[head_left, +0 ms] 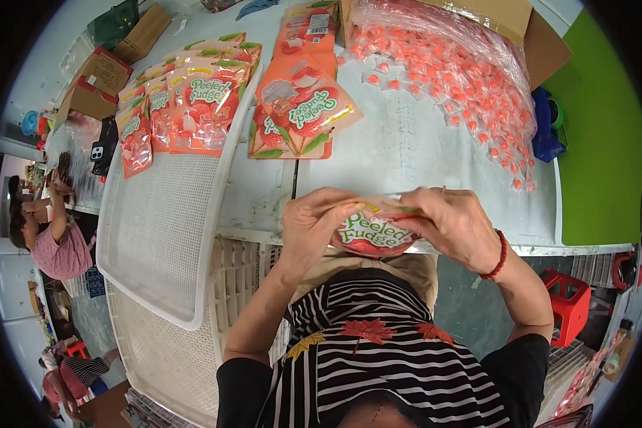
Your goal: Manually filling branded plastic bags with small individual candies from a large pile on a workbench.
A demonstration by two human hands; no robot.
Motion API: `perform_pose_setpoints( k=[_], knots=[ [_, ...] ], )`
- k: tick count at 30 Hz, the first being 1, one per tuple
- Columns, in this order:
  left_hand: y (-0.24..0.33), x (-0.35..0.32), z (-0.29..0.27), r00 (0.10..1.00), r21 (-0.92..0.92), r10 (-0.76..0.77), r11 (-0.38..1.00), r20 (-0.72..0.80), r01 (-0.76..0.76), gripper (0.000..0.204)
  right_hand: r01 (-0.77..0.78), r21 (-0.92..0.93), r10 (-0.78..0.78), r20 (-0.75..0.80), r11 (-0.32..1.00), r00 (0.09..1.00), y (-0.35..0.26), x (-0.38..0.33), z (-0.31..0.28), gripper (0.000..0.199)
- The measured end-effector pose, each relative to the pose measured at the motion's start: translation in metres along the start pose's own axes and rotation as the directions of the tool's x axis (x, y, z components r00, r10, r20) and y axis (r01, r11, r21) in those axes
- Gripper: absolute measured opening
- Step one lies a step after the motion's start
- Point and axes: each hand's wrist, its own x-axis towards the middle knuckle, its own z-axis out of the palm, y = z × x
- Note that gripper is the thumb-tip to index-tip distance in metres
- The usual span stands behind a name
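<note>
Far left: other people sitting at work beside white mesh tray (pixel 157 235), row of filled orange pouches (pixel 185 107) lying overlapped across tray's far end. Loose stack of orange pouches (pixel 299 107) lying on grey table (pixel 406 150), just right of tray. Left hand (pixel 308 227) closing fingers on left end of fruit-print pouch (pixel 372 232), pouch sitting at table's near edge, close to body. Right hand (pixel 453 221) gripping pouch's right end, red bead bracelet (pixel 499 257) circling wrist. Far right: clear bag of small orange sweets (pixel 449 78) spilling from cardboard box (pixel 521 28).

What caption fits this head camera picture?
Both hands, left hand and right hand, hold a pink printed plastic pouch over the white table.
</note>
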Motion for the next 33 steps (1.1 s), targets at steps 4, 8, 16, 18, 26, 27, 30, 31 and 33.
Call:
perform_pose_setpoints(
  k=[4, 8, 16, 18, 26, 27, 30, 31, 33],
  knots=[
    [-0.006, -0.003, -0.002, 0.993, -0.003, 0.117, 0.993, -0.009, -0.117, 0.014, -0.246, 0.118, 0.251, -0.038, 0.962, 0.967, -0.002, 0.001, 0.003, 0.017],
    [-0.010, -0.009, 0.001, 0.997, 0.090, 0.080, 0.993, -0.022, -0.078, 0.015, -0.062, -0.076, 0.066, 0.063, 0.995, 0.996, 0.008, -0.003, 0.007, 0.019],
    [-0.009, -0.001, 0.005, 0.996, 0.066, 0.072, 0.995, -0.060, -0.068, 0.012, -0.077, -0.032, 0.079, 0.058, 0.997, 0.995, 0.006, 0.019, 0.012, 0.023],
    [-0.008, -0.001, 0.004, 0.996, 0.064, 0.075, 0.995, -0.044, -0.072, 0.012, -0.086, -0.068, 0.093, 0.110, 0.994, 0.990, 0.010, 0.018, 0.014, 0.023],
    [-0.013, 0.003, -0.004, 0.984, 0.181, 0.176, 0.969, -0.039, -0.166, 0.010, -0.071, 0.066, 0.071, 0.007, 0.995, 0.997, 0.008, 0.024, 0.013, 0.023],
    [-0.010, 0.003, -0.001, 0.984, 0.235, 0.179, 0.957, -0.008, -0.173, 0.010, -0.075, 0.064, 0.075, 0.006, 0.995, 0.997, 0.008, 0.025, 0.015, 0.023],
    [-0.007, 0.003, 0.002, 0.979, 0.286, 0.202, 0.936, 0.037, -0.204, 0.011, 0.015, -0.103, -0.007, 0.077, 0.995, 0.997, 0.007, 0.029, 0.019, 0.022],
    [-0.007, 0.003, 0.002, 0.974, 0.283, 0.222, 0.932, 0.050, -0.227, 0.012, 0.017, -0.092, -0.009, 0.085, 0.996, 0.996, 0.004, 0.030, 0.016, 0.021],
    [-0.005, 0.002, 0.002, 0.973, 0.290, 0.227, 0.929, 0.042, -0.230, 0.011, 0.025, -0.078, -0.017, 0.098, 0.997, 0.995, 0.002, 0.030, 0.016, 0.020]
  ],
)
